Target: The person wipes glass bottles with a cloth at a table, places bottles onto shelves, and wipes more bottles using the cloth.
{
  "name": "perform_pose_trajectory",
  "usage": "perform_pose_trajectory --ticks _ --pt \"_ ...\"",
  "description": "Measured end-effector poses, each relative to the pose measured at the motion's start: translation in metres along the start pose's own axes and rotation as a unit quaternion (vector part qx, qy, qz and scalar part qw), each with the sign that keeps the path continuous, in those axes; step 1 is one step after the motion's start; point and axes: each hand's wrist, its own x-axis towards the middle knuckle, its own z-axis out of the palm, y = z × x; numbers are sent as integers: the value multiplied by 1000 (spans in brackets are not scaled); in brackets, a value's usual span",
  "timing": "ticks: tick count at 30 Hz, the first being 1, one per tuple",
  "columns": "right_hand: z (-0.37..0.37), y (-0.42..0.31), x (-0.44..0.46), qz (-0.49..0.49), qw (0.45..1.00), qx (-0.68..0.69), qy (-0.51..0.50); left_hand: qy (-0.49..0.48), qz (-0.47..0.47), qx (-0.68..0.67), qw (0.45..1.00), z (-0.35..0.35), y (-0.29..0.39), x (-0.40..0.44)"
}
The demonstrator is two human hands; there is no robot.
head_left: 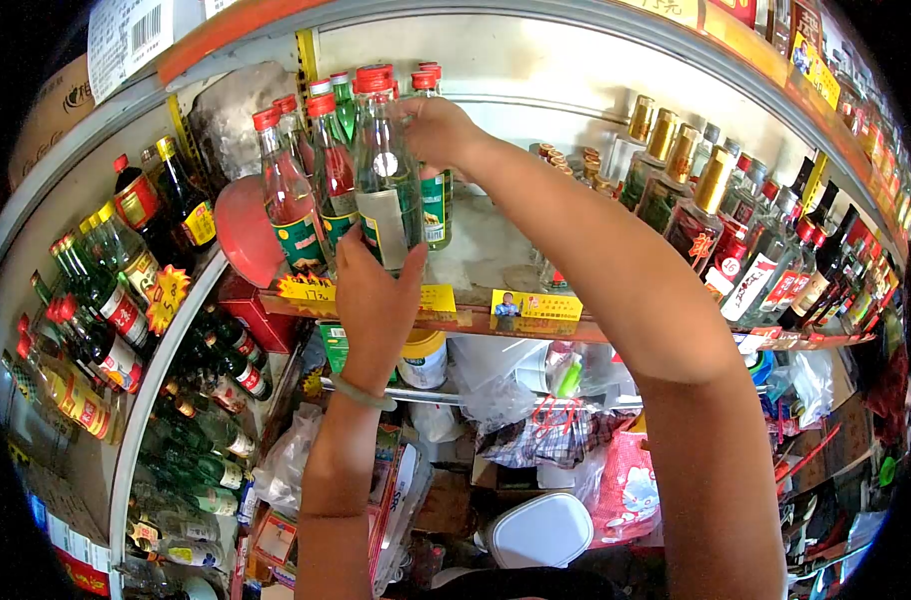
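Note:
A clear glass bottle (pixel 383 165) with a red cap stands nearly upright in front of a cluster of similar bottles on the middle shelf. My left hand (pixel 374 300) is closed around its base, thumb on the right side and fingers on the left. Up by its neck, my right hand (pixel 441 135) is curled from the right, its fingertips partly hidden behind the glass. Close on the left are red-capped bottles with green labels, a front one (pixel 294 205) and another (pixel 334 165). Below my right hand shows a green-labelled bottle (pixel 437 212), its neck covered by the hand.
Gold-capped bottles (pixel 696 205) line the shelf's right side. Yellow price tags (pixel 537 304) run along the shelf edge (pixel 476 322). A pink-red plastic piece (pixel 248 235) leans at left, beside side shelves of dark bottles (pixel 106 290). Bags and a white lidded bin (pixel 541 530) lie below.

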Motion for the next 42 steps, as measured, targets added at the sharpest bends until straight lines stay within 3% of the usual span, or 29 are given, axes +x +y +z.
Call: perform_pose_trajectory --ticks 4,6,8,14,17,19,20,23,25,28,31,35,42 --pt "-12 -13 -26 11 999 41 35 -1 14 26 1000 2 2 0" --pt "-14 -13 -42 -33 989 66 132 -6 11 33 999 2 7 0" --pt "-12 -13 -66 -4 962 193 194 -22 21 37 999 2 10 0" --pt "17 33 -123 -132 985 -43 106 -45 54 27 997 20 6 -3" --pt "20 37 -122 -113 987 -18 109 -67 64 22 995 21 5 -3" --pt "15 33 -119 21 995 -60 83 -92 79 37 992 18 1 0" --pt "14 25 -121 43 994 -62 76 -92 80 34 992 14 1 0" --pt "14 27 -120 35 990 -127 39 -154 53 45 986 0 0 -3" --pt "17 32 -116 7 993 -108 43 -10 172 45 984 -5 -4 -4" --pt "19 33 -112 -23 995 -85 42 0 170 -28 985 -17 -1 2" --pt "18 33 -113 -64 992 -94 53 38 195 16 980 -24 -7 6" --pt "14 38 -118 -3 999 -37 27 88 211 -12 974 -28 -31 10" --pt "14 48 -119 14 999 -47 14 50 175 -26 983 -37 -35 -3"
